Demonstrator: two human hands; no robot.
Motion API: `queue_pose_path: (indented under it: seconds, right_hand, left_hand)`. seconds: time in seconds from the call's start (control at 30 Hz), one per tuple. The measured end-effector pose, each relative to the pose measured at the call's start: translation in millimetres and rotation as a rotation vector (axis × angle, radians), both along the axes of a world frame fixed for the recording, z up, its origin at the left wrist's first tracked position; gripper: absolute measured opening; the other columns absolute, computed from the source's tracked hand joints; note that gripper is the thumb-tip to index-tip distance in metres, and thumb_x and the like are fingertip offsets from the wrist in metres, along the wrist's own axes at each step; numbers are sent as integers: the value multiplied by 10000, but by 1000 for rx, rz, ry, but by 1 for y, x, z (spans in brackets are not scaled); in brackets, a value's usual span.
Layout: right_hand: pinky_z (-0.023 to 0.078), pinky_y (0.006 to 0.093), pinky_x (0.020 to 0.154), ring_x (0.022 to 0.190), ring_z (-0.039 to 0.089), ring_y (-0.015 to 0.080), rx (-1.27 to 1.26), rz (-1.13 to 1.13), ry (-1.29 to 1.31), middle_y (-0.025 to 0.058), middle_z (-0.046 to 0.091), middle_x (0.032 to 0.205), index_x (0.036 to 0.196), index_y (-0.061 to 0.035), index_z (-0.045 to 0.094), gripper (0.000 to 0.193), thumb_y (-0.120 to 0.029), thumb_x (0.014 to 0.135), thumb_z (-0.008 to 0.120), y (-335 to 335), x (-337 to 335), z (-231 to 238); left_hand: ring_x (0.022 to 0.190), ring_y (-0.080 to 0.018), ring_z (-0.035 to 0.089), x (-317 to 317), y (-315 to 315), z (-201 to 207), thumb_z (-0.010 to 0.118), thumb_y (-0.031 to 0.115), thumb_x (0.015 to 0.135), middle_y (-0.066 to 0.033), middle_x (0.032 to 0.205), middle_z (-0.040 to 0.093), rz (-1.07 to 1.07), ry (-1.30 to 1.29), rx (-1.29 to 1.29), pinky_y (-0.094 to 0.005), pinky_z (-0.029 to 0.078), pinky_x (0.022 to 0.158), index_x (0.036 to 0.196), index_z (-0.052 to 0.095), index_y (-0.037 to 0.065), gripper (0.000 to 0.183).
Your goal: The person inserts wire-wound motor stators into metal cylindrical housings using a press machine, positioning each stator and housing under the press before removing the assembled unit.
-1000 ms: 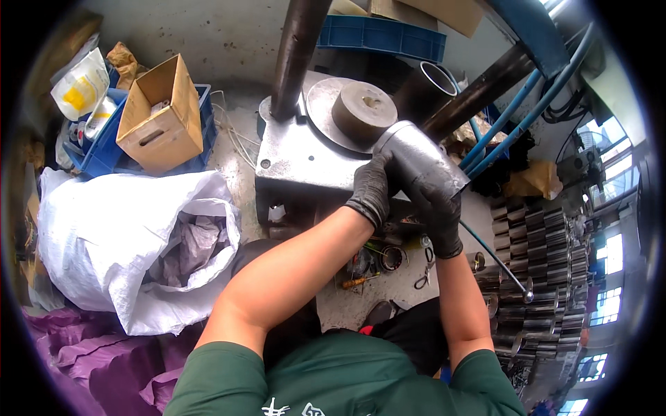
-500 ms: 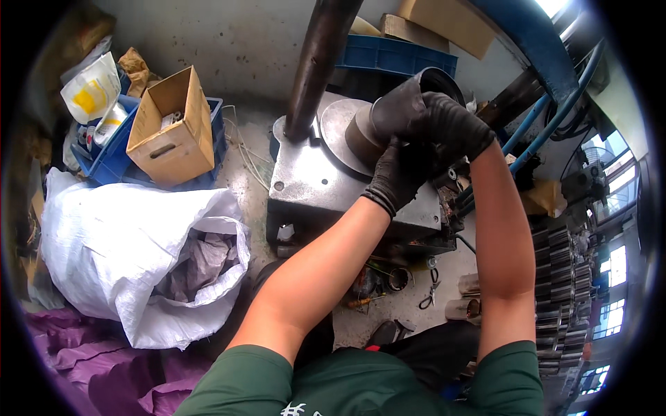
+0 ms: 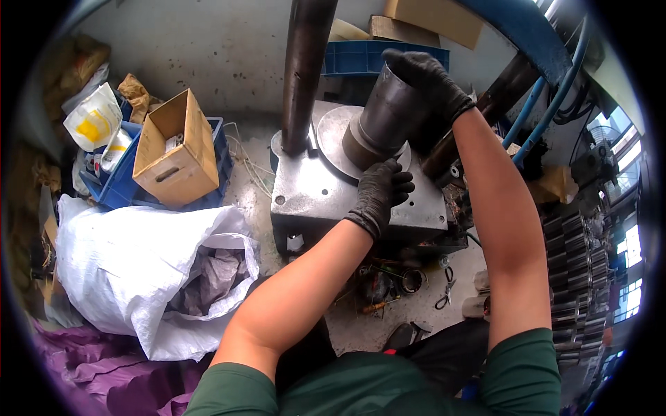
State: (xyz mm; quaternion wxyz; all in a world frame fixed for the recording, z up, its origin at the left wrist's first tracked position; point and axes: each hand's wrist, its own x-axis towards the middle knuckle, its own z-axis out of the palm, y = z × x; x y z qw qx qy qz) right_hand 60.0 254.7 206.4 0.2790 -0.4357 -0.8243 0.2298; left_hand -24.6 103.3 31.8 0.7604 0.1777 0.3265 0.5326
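A dark grey metal sleeve [image 3: 393, 111] stands nearly upright, leaning slightly right, on a ring-shaped base [image 3: 361, 147]. Under that base lies a round steel plate [image 3: 333, 135] on the press table [image 3: 305, 187]. My right hand [image 3: 427, 73], in a black glove, grips the sleeve's top rim with its fingers hooked over the edge. Just in front of the base is my left hand [image 3: 378, 197], also gloved, its fingers apart and holding nothing. Whether its fingertips brush the base I cannot tell.
Steel columns [image 3: 305, 76] rise beside the plate. On the left are a cardboard box [image 3: 177, 156] in a blue crate and a white woven sack [image 3: 139, 270]. Stacked metal tubes [image 3: 572, 277] stand at right, near blue hoses [image 3: 548, 111]. Scissors [image 3: 446, 290] lie on the floor.
The sleeve has swung from a strong tilt to nearly upright. My right hand has moved up and left with its rim. My left hand has come off the sleeve and dropped toward me.
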Motion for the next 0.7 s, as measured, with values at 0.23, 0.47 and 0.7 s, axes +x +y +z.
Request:
queue_pose_path:
  seconds: [0.23,0.47,0.7]
  right_hand:
    - [605,331,820,907,735,210,172,-235,828,113,748,1015,1121,-13,684,229,-187,991,615,-10,33,0]
    - [572,330,935,1086,680,210,179,-157,113,87,705,1186,1294,-41,640,494,-233,877,824,2,82,-13]
    - [549,308,965,1081,650,153,184,33,38,36,712,1146,1259,-78,663,438,-211,877,832,-11,78,-36]
  left_hand:
    - [916,-258,719,1,-24,7,575,374,1001,-138,1116,722,-67,35,54,-370,554,805,1273,570,34,435]
    - [1018,-262,707,-3,-36,10,561,382,1004,-131,1165,708,-115,61,63,-385,526,883,1309,553,33,463]
    - [996,-256,708,2,-36,8,592,368,984,-131,1148,716,-130,65,53,-385,536,872,1260,583,33,435]
